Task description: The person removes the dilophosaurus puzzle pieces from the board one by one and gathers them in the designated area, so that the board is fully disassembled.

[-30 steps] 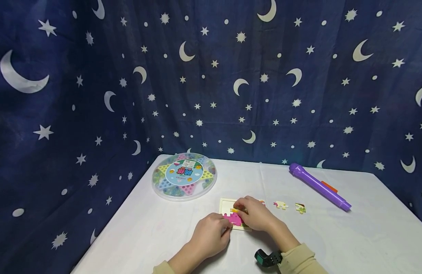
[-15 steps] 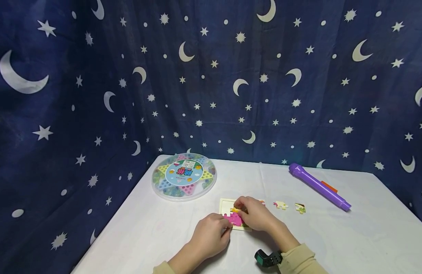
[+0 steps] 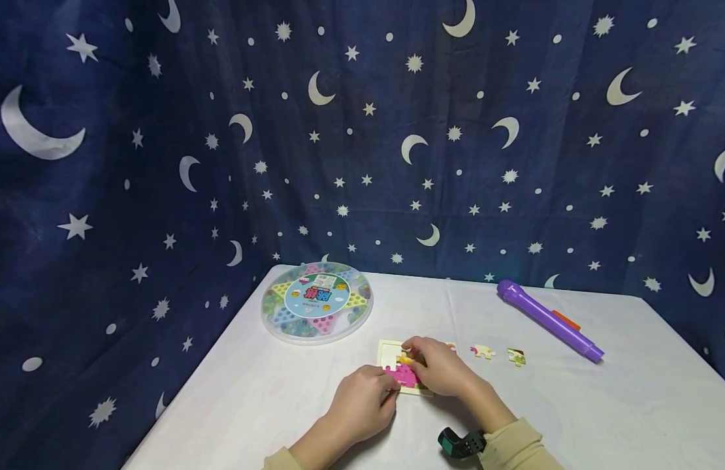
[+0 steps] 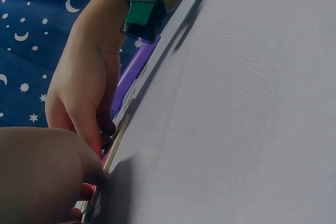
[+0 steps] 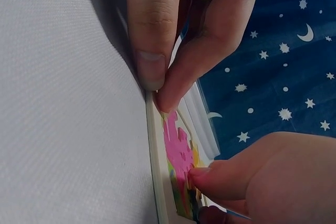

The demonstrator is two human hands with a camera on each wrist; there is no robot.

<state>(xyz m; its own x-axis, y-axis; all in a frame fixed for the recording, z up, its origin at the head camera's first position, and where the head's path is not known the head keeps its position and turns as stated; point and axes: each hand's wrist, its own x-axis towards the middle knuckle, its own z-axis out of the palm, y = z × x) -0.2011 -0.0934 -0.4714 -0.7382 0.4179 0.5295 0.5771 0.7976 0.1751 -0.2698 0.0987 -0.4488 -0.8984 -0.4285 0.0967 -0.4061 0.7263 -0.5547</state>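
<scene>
L hand (image 3: 362, 403) is pinching 1 puzzle frame (image 3: 379, 354) at its near L corner on the desk (image 3: 280, 391); R hand (image 3: 441, 367) is touching the pink section (image 3: 402, 375) inside, gripping or not, can't tell. Pcs are looking light & stiff, tabs prob. fragile, edges best for holding. Lying nearby: 3 loose pcs (image 3: 483, 352) (1 part-hidden), 1 round game box (image 3: 318, 307), 1 purple mic-shaped stick (image 3: 550, 320).

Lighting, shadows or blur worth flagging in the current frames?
Head: table bright, soft shadows by left hand and right hand. Left wrist: dimmer, dark shadow beside the left hand, fine ripple lines on the table. Right wrist: also dim, dark shadow by the left hand, puzzle print hard to make out.
</scene>
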